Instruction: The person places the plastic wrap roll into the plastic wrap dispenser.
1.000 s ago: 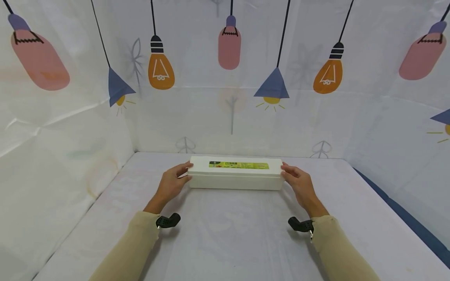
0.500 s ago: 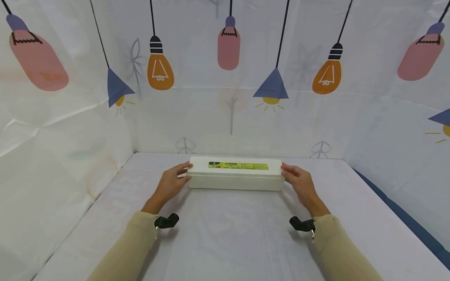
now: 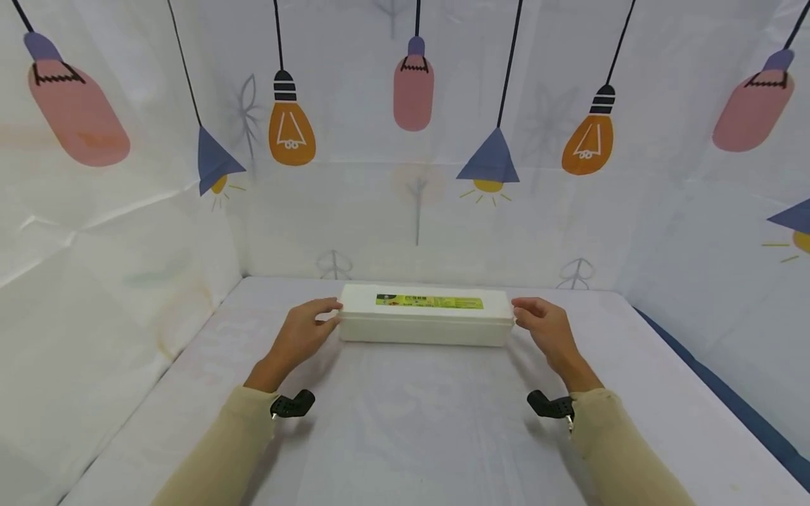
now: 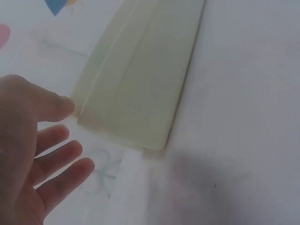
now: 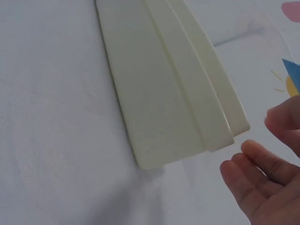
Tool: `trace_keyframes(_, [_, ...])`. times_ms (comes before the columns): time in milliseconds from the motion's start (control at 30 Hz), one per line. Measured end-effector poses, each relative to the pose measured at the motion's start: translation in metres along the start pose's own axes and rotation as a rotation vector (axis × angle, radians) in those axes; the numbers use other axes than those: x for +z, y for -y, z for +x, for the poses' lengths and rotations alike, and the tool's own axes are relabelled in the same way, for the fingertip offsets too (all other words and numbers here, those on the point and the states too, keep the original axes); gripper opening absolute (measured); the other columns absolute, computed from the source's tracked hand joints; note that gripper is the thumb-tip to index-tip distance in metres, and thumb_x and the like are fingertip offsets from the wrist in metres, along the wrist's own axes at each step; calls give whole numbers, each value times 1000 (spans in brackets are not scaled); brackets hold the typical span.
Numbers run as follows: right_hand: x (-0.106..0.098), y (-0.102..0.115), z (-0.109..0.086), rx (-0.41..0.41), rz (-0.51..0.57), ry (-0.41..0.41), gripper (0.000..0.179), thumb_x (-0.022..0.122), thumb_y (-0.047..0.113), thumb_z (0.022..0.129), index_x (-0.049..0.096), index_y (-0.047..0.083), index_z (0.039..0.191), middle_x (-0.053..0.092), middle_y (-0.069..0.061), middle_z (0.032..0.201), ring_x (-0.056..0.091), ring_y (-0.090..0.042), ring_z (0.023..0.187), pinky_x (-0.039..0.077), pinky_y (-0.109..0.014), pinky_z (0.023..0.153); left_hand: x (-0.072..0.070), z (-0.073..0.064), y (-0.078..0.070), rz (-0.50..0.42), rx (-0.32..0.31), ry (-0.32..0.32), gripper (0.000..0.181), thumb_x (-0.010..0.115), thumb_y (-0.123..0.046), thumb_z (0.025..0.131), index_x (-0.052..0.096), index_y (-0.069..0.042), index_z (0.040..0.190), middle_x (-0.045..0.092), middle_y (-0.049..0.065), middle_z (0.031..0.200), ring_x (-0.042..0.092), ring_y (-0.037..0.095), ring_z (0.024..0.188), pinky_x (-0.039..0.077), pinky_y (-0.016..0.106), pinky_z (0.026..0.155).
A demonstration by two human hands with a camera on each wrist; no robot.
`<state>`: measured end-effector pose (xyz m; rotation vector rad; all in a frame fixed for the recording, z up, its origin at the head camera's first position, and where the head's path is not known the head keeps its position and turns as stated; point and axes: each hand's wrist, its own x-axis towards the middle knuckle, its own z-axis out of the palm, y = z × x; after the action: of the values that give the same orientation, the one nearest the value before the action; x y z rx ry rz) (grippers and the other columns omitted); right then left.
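Note:
A long white lidded box with a yellow-green label on its lid stands toward the back of the table, its lid on. At its left end is my left hand; the thumb overlaps the lid's corner in the left wrist view, and the other fingers spread loosely below it. My right hand is just off the right end. In the right wrist view a narrow gap shows between its loosely bent fingers and the box, with nothing held.
The table has a white cover, and a white cloth wall printed with lamps rises behind it. Similar cloth closes in the left and right sides. Each wrist wears a black device below the hand.
My right hand has let go of the box's right end and drawn slightly outward. The left hand has shifted a little to the left, its fingers looser. The box stays in place.

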<state>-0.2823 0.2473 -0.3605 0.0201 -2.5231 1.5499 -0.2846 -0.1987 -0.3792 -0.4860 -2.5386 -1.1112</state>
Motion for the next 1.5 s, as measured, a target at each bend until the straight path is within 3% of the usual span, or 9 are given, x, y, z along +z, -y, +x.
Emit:
trace_keyframes(100, [-3, 3, -3, -5, -69, 22, 41, 54, 28, 105, 58, 1, 136, 57, -22, 136, 56, -38, 121, 43, -54, 104, -4, -3, -3, 61, 44, -33, 28, 69, -7, 94, 71, -1, 121, 65, 16, 129, 64, 32, 114, 58, 43, 82])
trace_keyframes(267, [-9, 8, -5, -61, -233, 20, 40, 52, 27, 105, 59, 0, 135, 58, -23, 136, 48, -41, 129, 43, -60, 101, -6, -6, -8, 209, 95, -35, 24, 69, -13, 95, 73, -5, 118, 68, 12, 124, 68, 32, 101, 57, 45, 79])
trace_keyframes(533, [-7, 8, -10, -101, -347, 0, 39, 52, 25, 105, 60, 1, 133, 58, -24, 136, 47, -43, 131, 43, -61, 100, -7, -14, -20, 403, 174, -35, 20, 72, -15, 93, 75, -8, 112, 71, 10, 117, 67, 29, 107, 57, 48, 81])
trace_keyframes(733, [-3, 11, -17, -130, -404, -9, 37, 52, 23, 103, 61, 3, 133, 54, -24, 140, 57, -43, 119, 51, -57, 92, -9, -17, -24, 478, 219, -67, 19, 75, -14, 90, 76, -9, 108, 72, 9, 112, 68, 30, 103, 58, 46, 72])
trace_keyframes(933, [1, 17, -16, -232, -453, -21, 35, 56, 19, 102, 63, 2, 131, 57, -24, 137, 60, -45, 114, 52, -57, 90, -11, -14, -25, 502, 269, -91, 29, 79, -20, 88, 75, -6, 112, 71, 11, 118, 64, 31, 111, 56, 48, 84])
trace_keyframes(1100, [3, 15, -17, -300, -524, -9, 37, 57, 18, 101, 61, 0, 133, 55, -22, 141, 53, -43, 125, 45, -59, 100, -11, -14, -26, 520, 242, -40, 40, 73, -33, 92, 71, -7, 123, 66, 13, 129, 58, 34, 121, 46, 55, 99])
trace_keyframes(1267, [6, 14, -19, -350, -643, 55, 47, 57, 30, 103, 56, 1, 140, 47, -22, 149, 40, -43, 138, 32, -62, 110, -10, -17, -25, 539, 177, 35, 51, 65, -44, 96, 66, -9, 133, 57, 13, 142, 48, 36, 132, 27, 61, 113])
trace_keyframes(1500, [6, 25, -20, -401, -788, 107, 68, 49, 54, 102, 48, 3, 147, 36, -22, 156, 28, -46, 144, 22, -69, 111, -9, -12, -32, 552, 120, 117, 63, 53, -55, 99, 53, -14, 147, 35, 12, 159, 29, 36, 146, 10, 66, 116])
